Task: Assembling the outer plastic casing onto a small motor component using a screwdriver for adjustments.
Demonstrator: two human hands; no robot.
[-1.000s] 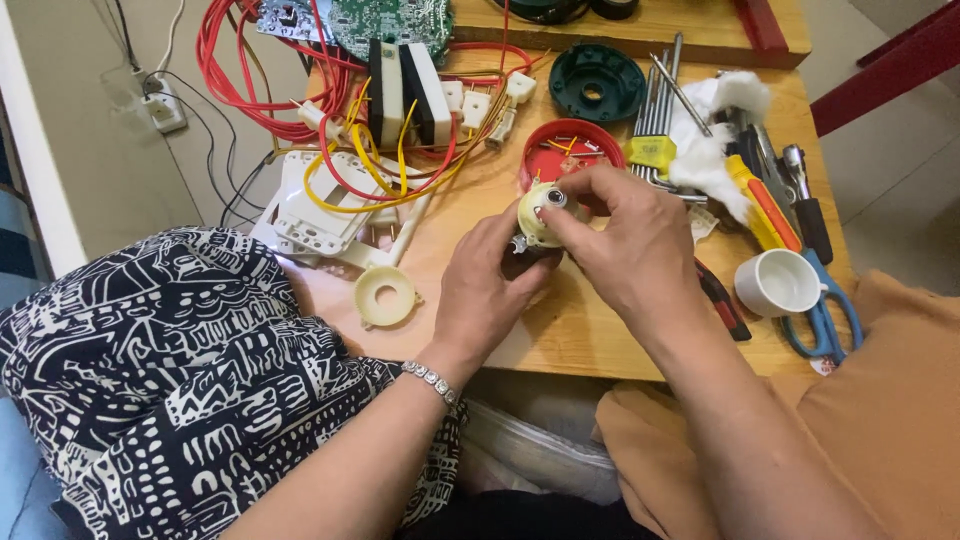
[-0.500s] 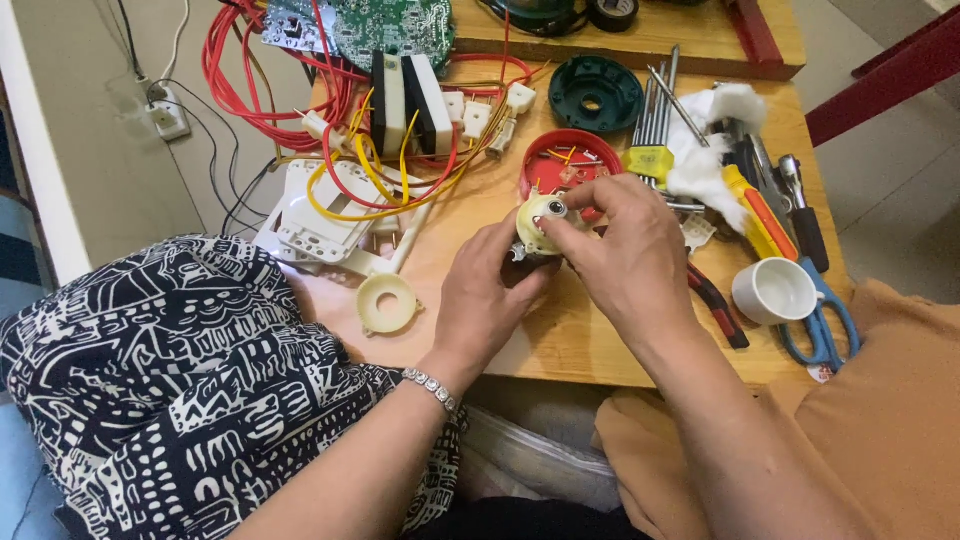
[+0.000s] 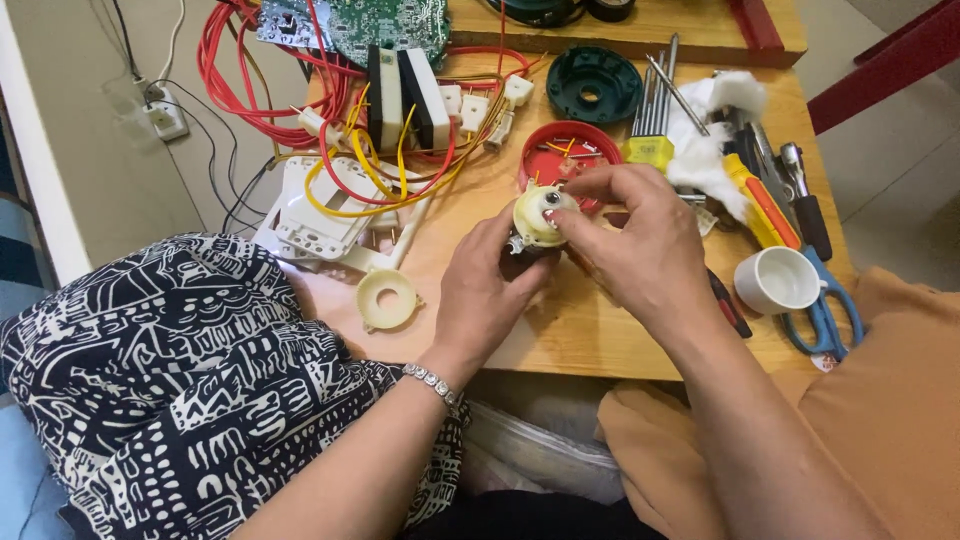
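Note:
My left hand [image 3: 487, 290] grips a small cream round motor-like part [image 3: 538, 216] from below, just above the wooden table [image 3: 560, 335]. My right hand [image 3: 640, 245] pinches the top of the same part with thumb and forefinger. A cream plastic ring [image 3: 387, 298] lies on the table to the left of my left hand. Right behind the held part sits a red round lid [image 3: 560, 155] with small bits in it.
Red and yellow wires [image 3: 340, 150], a white plastic housing [image 3: 320, 220] and a green circuit board [image 3: 385, 20] lie at back left. A dark green disc [image 3: 594, 85], metal rods [image 3: 660, 105], screwdrivers [image 3: 765, 205], a white cup [image 3: 777, 280] and blue scissors [image 3: 825, 310] lie right.
Both hands stay on the cream part with only slight finger shifts on it. The camera view has drifted a little.

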